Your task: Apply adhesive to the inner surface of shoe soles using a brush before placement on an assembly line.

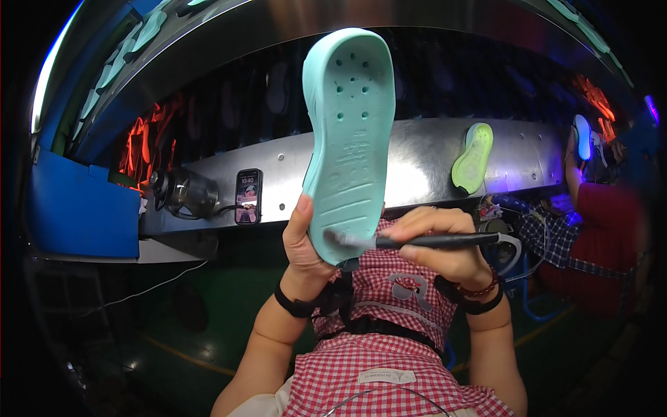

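Note:
My left hand [303,240] grips the heel end of a mint green clog sole [349,132], holding it upright with its ridged, holed underside facing me. My right hand [445,243] holds a black brush-like tool [417,242] level, its pale tip touching the sole's heel near my left thumb. A red and white checked apron [389,326] covers my front below both hands.
A curved metal conveyor ledge [417,163] runs across, with a lime green sole [473,157] leaning on it and a phone [248,196] propped at left. A blue bin [80,208] stands far left. At right another person [597,236] handles a white sole [582,137].

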### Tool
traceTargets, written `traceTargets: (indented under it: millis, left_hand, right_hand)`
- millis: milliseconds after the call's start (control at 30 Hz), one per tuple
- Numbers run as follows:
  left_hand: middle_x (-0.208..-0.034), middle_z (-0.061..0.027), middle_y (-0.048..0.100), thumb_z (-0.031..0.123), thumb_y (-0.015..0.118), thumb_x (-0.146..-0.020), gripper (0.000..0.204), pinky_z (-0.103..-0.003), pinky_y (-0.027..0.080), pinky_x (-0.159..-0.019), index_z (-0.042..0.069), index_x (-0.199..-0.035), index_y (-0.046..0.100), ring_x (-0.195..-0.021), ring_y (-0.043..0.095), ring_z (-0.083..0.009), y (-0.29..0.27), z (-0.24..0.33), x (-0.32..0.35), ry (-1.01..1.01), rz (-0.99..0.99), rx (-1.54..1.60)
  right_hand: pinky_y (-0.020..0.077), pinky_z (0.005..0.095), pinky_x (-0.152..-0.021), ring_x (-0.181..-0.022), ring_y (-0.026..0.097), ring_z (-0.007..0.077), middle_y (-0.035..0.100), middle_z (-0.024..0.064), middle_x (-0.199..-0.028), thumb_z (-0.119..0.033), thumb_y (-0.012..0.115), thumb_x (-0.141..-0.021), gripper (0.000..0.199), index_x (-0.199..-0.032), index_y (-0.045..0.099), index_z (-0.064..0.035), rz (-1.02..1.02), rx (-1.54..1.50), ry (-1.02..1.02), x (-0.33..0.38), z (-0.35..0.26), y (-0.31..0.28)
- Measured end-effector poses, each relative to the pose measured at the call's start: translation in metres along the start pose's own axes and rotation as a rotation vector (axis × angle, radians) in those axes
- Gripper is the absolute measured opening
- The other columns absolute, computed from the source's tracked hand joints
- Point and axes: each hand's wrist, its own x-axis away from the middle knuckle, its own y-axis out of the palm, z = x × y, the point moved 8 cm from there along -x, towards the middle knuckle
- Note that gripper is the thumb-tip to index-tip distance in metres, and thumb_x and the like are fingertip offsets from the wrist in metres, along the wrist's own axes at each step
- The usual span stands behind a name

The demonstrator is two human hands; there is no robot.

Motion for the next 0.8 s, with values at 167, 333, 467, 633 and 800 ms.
traceTargets:
  millis: [167, 333, 467, 633, 800]
  left_hand:
    - [-0.120, -0.0224, 0.048, 0.038, 0.050, -0.085, 0.064, -0.044, 0.045, -0.090, -0.003, -0.130, 0.031, -0.105, 0.053, -0.0335, 0.008, 0.015, -0.003, 0.031, -0.041, -0.009]
    - [-0.116, -0.0200, 0.053, 0.030, 0.043, -0.089, 0.049, -0.040, 0.047, -0.088, -0.002, -0.126, 0.039, -0.101, 0.057, -0.0289, -0.002, 0.008, -0.005, -0.125, 0.021, 0.125]
    - [-0.111, -0.0173, 0.056, 0.026, 0.043, -0.090, 0.045, -0.033, 0.051, -0.082, -0.003, -0.124, 0.040, -0.094, 0.060, -0.0223, 0.005, -0.008, -0.005, -0.377, 0.010, 0.036]
    - [-0.103, -0.0160, 0.058, 0.027, 0.050, -0.089, 0.047, -0.026, 0.053, -0.072, -0.006, -0.121, 0.042, -0.083, 0.062, -0.0173, 0.000, -0.019, 0.006, -0.613, -0.005, -0.281]
    - [-0.103, -0.0164, 0.058, 0.028, 0.053, -0.088, 0.046, -0.024, 0.054, -0.068, -0.006, -0.119, 0.047, -0.083, 0.062, -0.0156, 0.001, -0.028, 0.013, -0.738, -0.018, -0.393]
  right_hand:
    - [0.0510, 0.0276, -0.073, -0.083, 0.064, 0.0200, 0.065, 0.0130, -0.090, 0.002, 0.068, -0.069, 0.021, -0.090, 0.065, -0.0004, 0.001, 0.046, 0.011, -0.001, -0.003, -0.003]
    - [0.0495, 0.0323, -0.075, -0.083, 0.064, 0.0233, 0.066, 0.0116, -0.092, -0.002, 0.070, -0.069, 0.019, -0.088, 0.065, -0.0025, -0.278, -0.035, -0.144, 0.008, -0.025, 0.022]
    - [0.0489, 0.0307, -0.070, -0.079, 0.064, 0.0235, 0.067, 0.0121, -0.089, -0.004, 0.068, -0.069, 0.018, -0.088, 0.067, -0.0044, -0.195, 0.260, -0.189, 0.002, -0.023, 0.004]
    - [0.0485, 0.0286, -0.068, -0.078, 0.064, 0.0219, 0.067, 0.0087, -0.092, -0.020, 0.056, -0.081, 0.020, -0.091, 0.066, -0.0056, -0.565, 0.429, -0.125, 0.015, -0.020, 0.013]
    - [0.0476, 0.0287, -0.066, -0.080, 0.063, 0.0198, 0.065, 0.0035, -0.098, -0.014, 0.054, -0.078, 0.018, -0.091, 0.065, -0.0095, -0.551, 0.484, -0.153, 0.016, -0.016, 0.007]
